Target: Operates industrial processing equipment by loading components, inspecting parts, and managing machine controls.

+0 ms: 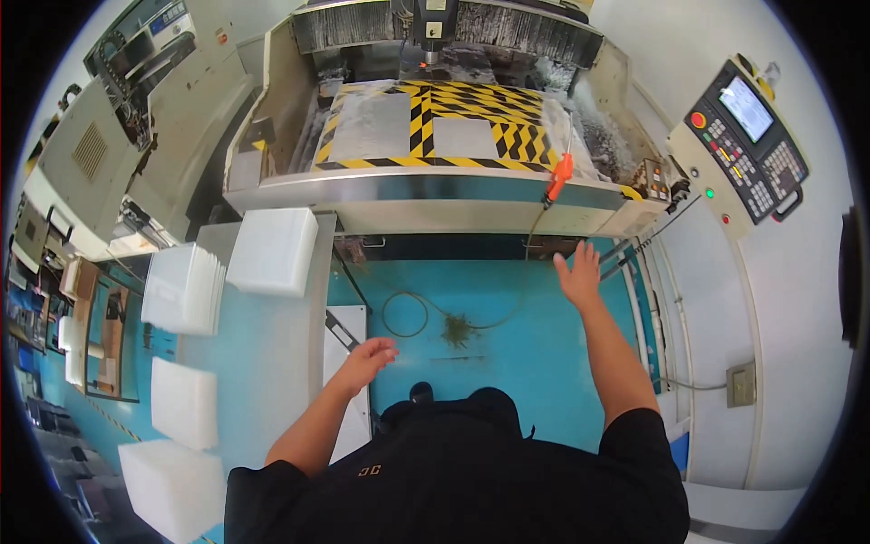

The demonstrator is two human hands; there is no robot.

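Observation:
My right hand (580,275) is stretched forward, empty, with its thumb apart from the fingers. Nearest to it is an orange air blow gun (560,175) hanging on the front edge of the milling machine (435,189), its hose running down to the floor. My left hand (367,363) hangs lower, beside the table's right side, its fingers loosely bent and apart, holding nothing. On the machine bed, yellow-and-black striped tape frames clear flat sheets (464,138). Above the bed points the spindle (432,41).
Stacks of white translucent sheets, one at the back (274,252) and another beside it (181,290), stand on the long table (258,363) at my left. A control panel (745,136) stands at the right. Dark debris (458,329) and a looped hose (403,313) lie on the blue-green floor.

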